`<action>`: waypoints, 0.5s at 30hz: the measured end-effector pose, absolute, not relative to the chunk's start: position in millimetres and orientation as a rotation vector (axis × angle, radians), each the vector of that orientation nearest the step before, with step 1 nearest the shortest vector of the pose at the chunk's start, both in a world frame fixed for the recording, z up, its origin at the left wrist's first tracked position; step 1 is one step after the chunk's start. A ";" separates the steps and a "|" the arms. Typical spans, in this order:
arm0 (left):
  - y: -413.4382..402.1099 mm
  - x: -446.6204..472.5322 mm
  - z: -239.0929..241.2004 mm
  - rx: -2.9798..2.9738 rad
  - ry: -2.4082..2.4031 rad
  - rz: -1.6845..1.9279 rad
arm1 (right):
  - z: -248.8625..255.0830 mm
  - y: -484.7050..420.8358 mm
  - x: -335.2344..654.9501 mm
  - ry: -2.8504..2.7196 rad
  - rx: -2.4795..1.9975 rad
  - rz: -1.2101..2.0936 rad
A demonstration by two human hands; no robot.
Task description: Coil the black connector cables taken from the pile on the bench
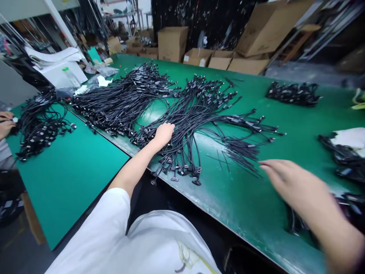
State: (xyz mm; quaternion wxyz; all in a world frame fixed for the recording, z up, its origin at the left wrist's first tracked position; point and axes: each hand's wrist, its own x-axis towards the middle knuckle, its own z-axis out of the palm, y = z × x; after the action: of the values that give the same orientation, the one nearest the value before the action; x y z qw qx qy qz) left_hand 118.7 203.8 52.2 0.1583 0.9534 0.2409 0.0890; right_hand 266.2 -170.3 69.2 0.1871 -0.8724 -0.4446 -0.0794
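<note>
My left hand (pixel 164 134) is closed over a few black cables in the large pile (pixel 196 102) in the middle of the green table. Its fingertips are partly hidden among them. Below that hand, cable ends with flat, wide connectors (pixel 174 178) hang toward the table's front edge. My right hand (pixel 288 177), slightly blurred, hovers over the table to the right, thumb and fingertips pressed together. Whatever it may hold is too small to make out. Just left of its fingertips lies a bunch of thin black ties (pixel 242 152).
Another cable heap (pixel 119 99) spreads to the left. Beyond it, another person's hands (pixel 6 123) are by a smaller cable pile (pixel 42 125). Bundled cables (pixel 293 93) lie at the back right, more (pixel 342 156) near my right arm. Cardboard boxes (pixel 172 43) line the back.
</note>
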 end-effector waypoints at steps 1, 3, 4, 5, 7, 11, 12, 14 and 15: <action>201.5 117.7 58.3 2.722 0.670 0.282 | 68.2 -153.0 262.0 -1.345 -2.416 -0.215; 186.9 105.5 76.4 2.636 0.588 0.338 | 68.9 -110.6 248.4 -1.484 -2.310 -0.237; 175.1 94.9 87.7 2.569 0.520 0.337 | 70.9 -87.1 240.0 -1.508 -2.255 -0.268; 161.8 81.9 99.7 2.388 0.407 0.326 | 74.2 -63.2 232.0 -1.532 -2.206 -0.292; 136.9 50.9 122.3 2.076 0.170 0.134 | 84.7 -17.1 222.7 -1.611 -2.134 -0.294; 138.1 -10.6 139.4 1.978 0.254 0.025 | 126.2 41.1 254.7 -1.585 -2.192 -0.276; 151.3 -22.4 136.4 1.954 0.346 0.067 | 140.9 43.9 271.0 -1.498 -2.213 -0.323; 183.6 -40.7 124.9 1.893 0.493 0.190 | 171.1 36.2 302.9 -1.332 -2.213 -0.397; 198.8 -47.5 118.0 1.845 0.534 0.252 | 184.3 27.6 315.3 -1.262 -2.190 -0.417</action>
State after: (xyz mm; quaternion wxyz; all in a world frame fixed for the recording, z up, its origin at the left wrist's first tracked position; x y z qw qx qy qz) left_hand -47.5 198.8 118.0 0.5666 0.7848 0.2271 0.1073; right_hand 315.3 27.6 184.3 0.2860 -0.8192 -0.4720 -0.1559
